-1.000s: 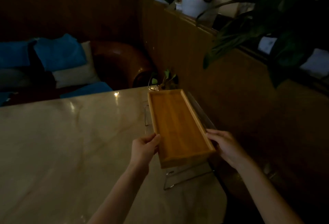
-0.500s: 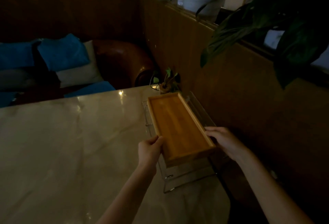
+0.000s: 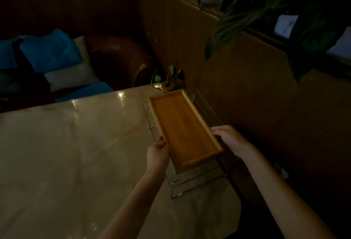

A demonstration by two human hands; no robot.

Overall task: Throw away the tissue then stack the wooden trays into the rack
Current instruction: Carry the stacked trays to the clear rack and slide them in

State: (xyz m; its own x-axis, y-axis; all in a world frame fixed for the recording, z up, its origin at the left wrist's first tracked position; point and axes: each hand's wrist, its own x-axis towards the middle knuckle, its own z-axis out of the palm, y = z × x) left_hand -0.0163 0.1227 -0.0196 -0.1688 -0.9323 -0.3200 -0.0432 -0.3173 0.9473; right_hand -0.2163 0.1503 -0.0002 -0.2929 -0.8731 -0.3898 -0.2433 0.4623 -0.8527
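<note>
Head view shows you holding one wooden tray in both hands, right above the clear rack on the tabletop. Your left hand has its grip closed on the tray's left long side. Your right hand has its grip closed on the right long side, near the corner close to you. The tray's long way points away from you, toward the small plant at the far end, and it lines up with the rack. Both hands are at the near end, so the far end sticks out with nothing holding it. The brown wall is just beside the rack on the right, so there is little room there. The left side has lots of open tabletop. No tissue shows.
</note>
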